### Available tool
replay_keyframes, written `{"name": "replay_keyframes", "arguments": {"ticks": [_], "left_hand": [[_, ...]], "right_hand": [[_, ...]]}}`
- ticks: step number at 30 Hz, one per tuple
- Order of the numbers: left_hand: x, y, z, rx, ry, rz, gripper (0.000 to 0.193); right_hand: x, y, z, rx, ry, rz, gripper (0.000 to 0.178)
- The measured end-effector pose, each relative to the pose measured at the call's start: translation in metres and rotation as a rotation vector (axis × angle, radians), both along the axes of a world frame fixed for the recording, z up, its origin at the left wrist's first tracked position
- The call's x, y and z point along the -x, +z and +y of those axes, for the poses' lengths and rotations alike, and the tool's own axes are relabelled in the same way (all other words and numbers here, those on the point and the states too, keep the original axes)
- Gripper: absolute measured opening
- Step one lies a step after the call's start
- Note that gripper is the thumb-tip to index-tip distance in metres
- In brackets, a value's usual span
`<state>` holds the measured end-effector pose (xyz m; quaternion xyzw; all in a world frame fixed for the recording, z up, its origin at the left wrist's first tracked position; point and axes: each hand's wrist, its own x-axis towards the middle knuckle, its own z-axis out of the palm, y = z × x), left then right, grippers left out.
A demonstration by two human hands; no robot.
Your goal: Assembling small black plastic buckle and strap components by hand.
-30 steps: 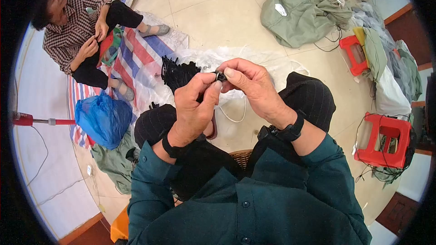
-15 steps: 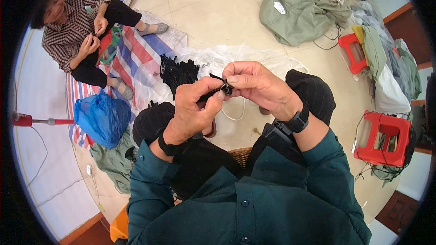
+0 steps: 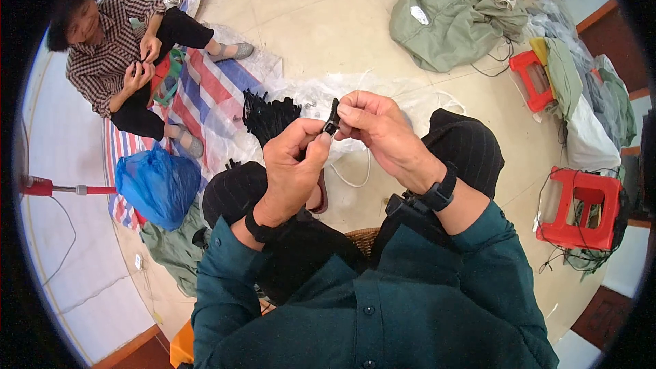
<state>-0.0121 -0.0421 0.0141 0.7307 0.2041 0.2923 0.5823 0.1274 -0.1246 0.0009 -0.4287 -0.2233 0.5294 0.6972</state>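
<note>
Between my hands, above my knees, is a short black strap (image 3: 333, 111) with a small shiny buckle or ring (image 3: 329, 127) on it. My left hand (image 3: 290, 171) pinches it by thumb and forefinger just below the shiny piece. On the other side, the fingertips of my right hand (image 3: 389, 133) are closed at the strap's upper part, whose tip points up. The strap's lower part is hidden in my left fingers. Beyond my left hand, a bundle of similar black straps (image 3: 270, 116) lies on clear plastic sheeting (image 3: 410, 96).
At the left, a person (image 3: 113, 48) sits on a striped sheet (image 3: 205, 82), handling a small dark thing. A blue plastic bag (image 3: 158, 184) stands near my left knee. Red stools (image 3: 581, 212) and green fabric (image 3: 437, 34) are at the right. A white cord (image 3: 355, 183) loops on the floor.
The strap's end now stands upright, and the shiny piece shows more clearly. My right fingers have shifted to the strap's upper part; my left hand keeps its pinch.
</note>
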Motion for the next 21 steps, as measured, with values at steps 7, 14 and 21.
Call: {"name": "replay_keyframes", "arguments": {"ticks": [7, 14, 21], "left_hand": [[0.001, -0.006, 0.01, 0.362, -0.095, -0.098, 0.015], [-0.001, 0.0, 0.014, 0.391, -0.103, -0.066, 0.013], [-0.011, -0.007, 0.02, 0.343, -0.188, 0.013, 0.009]], "right_hand": [[-0.017, 0.003, -0.008, -0.012, -0.178, -0.017, 0.021], [0.0, -0.001, -0.003, -0.046, -0.023, -0.123, 0.026], [-0.001, -0.001, 0.0, 0.015, -0.074, -0.491, 0.014]]}}
